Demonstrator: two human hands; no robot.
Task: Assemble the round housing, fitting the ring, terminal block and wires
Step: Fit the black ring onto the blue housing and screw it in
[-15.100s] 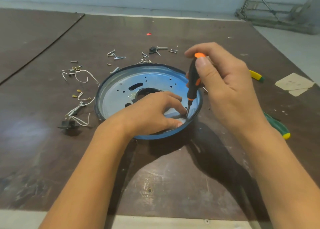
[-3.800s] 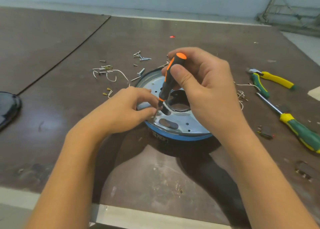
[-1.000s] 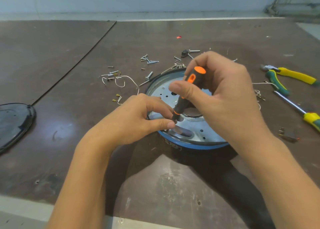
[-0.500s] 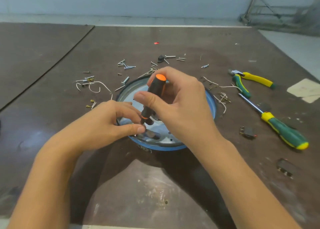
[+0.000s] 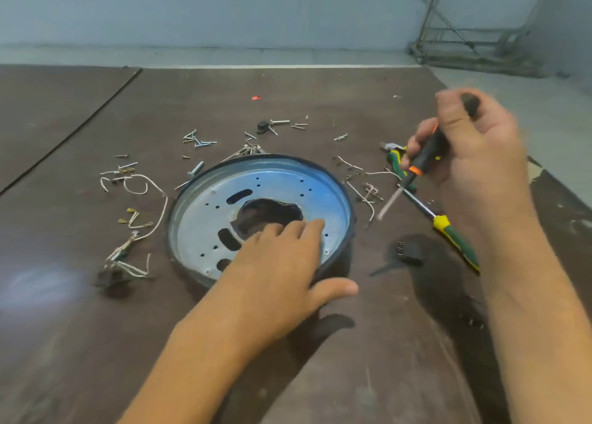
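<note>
Now: left hand flat in the housing, right hand holding the driver off to the side

The round housing (image 5: 198, 199) lies open side up near the middle of the dark table (image 5: 96, 343), well apart from the far edge (image 5: 288, 67) and from the seam (image 5: 64, 135) that runs along the left. The left hand (image 5: 278, 263) rests open on it: straight fingers lie on the perforated metal floor beside the centre hole, and the thumb splays outside the near rim, over the table.

The right hand (image 5: 474, 154) is curled round the handle of a black and orange screwdriver (image 5: 426, 154), up in the air to the right of the housing. Its blurred shaft slants down and left, and the tip is apart from the rim.

Around the housing the room is tight. Loose screws (image 5: 198, 142) and a bolt (image 5: 192, 171) crowd the far side, and white wires (image 5: 144, 183) curl along the left rim. More bent wires (image 5: 362, 196) lie just beside the right rim. Beyond them lie pliers (image 5: 394, 161), a green and yellow screwdriver (image 5: 455, 238) and a small black part (image 5: 410, 252).

The broadest bare board shows on the near side, crossed by both forearms.
</note>
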